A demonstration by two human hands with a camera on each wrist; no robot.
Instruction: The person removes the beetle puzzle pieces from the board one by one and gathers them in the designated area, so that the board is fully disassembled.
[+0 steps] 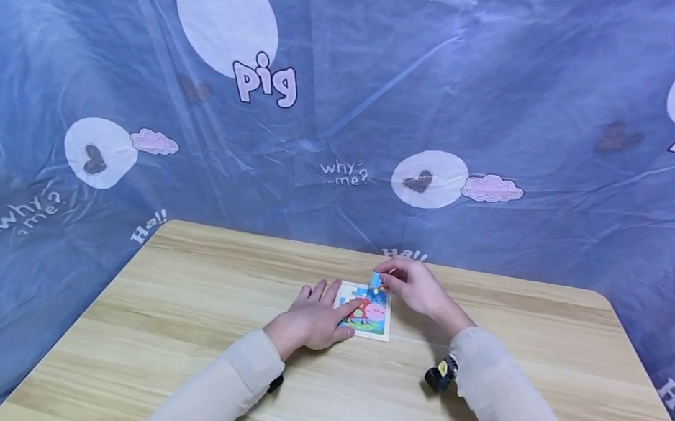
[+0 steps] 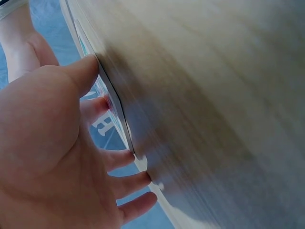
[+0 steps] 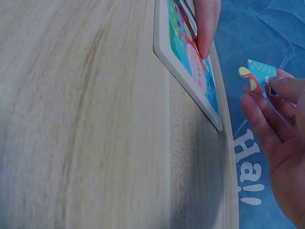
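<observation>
On the tabletop (image 1: 175, 332), the left hand (image 1: 313, 317) lies released, fingers flat on the puzzle board (image 1: 375, 321); the right hand (image 1: 414, 286) pinches a puzzle piece (image 3: 256, 75) just above it.

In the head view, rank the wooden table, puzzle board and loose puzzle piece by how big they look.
1. wooden table, by far the largest.
2. puzzle board, partly hidden by the left hand.
3. puzzle piece, pinched in the right hand, smallest.

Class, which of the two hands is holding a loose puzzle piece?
The right hand pinches the blue puzzle piece above the puzzle board; the left hand only rests flat on it.
</observation>
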